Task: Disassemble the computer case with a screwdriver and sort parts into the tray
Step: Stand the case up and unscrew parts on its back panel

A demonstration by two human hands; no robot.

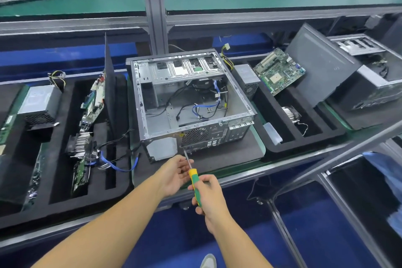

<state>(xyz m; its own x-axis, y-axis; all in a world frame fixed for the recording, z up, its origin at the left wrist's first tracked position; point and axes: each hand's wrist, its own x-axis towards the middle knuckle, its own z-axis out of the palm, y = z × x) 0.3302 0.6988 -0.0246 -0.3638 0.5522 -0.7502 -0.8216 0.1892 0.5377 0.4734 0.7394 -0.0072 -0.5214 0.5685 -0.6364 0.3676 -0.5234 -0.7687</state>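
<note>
At the left of the bench (282, 162), a black tray (65, 206) holds loose parts. Beside it stands the open computer case (191, 102). In front, the left hand (175, 173) touches the shaft of the screwdriver (193, 181) with relaxed fingers, and the tip is at the case's rear panel. The right hand (210, 197) grips the handle.

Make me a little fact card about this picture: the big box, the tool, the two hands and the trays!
computer case: open on top, loose cables inside
tool: screwdriver, green and yellow handle, tip at the near lower edge of the computer case
right hand: grips the handle
left hand: relaxed fingers beside the shaft
left tray: power supply, boards, blue cable
right tray: leaning motherboard, heat sink
</note>
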